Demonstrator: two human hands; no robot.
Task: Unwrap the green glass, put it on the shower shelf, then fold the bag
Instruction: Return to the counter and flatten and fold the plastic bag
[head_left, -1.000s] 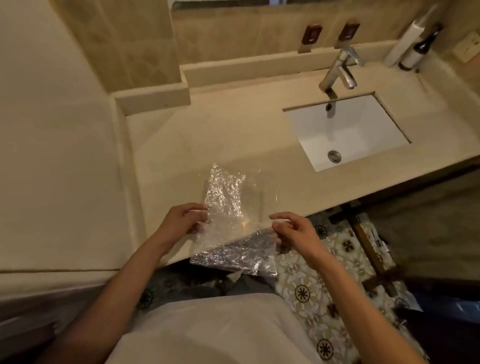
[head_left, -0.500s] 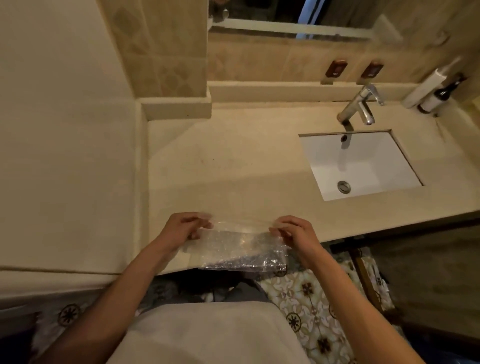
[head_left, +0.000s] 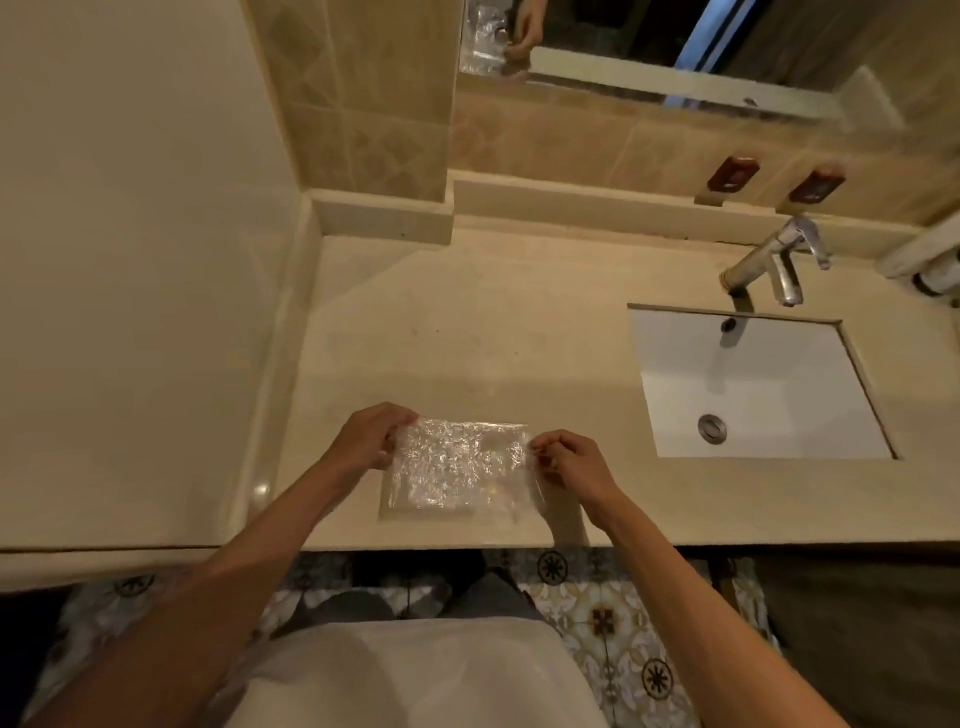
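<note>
Pinching the two far corners of a clear bubble-wrap bag (head_left: 457, 467), both hands hold it spread nearly flat on a beige stone vanity counter (head_left: 519, 332). Left hand (head_left: 370, 437) has its fingers curled closed on the bag's far left corner; right hand (head_left: 566, 462) has thumb and fingertips closed on the far right corner. Both forearms reach in from the bottom of the view. Sitting near the counter's front edge, directly before the person, the bag is roughly rectangular, see-through, and glinting with small bubbles. It looks empty, and no green glass or shower shelf is in view, so by my judgement only the folding remains. This bag should handle as very light, soft and floppy, a little slick, with springy bubbles that will likely push a crease back open. Corners and edges seem the best places to grip, pressing each fold flat against the counter so it stays. Further right, well apart from the bag, a white rectangular sink (head_left: 758, 384) is set into the counter, with a chrome tap (head_left: 774, 260) behind it. Above the tiled backsplash, a mirror (head_left: 649, 47) reflects one hand and part of the bag. Patterned floor tiles (head_left: 602, 618) show below the counter edge.
</note>
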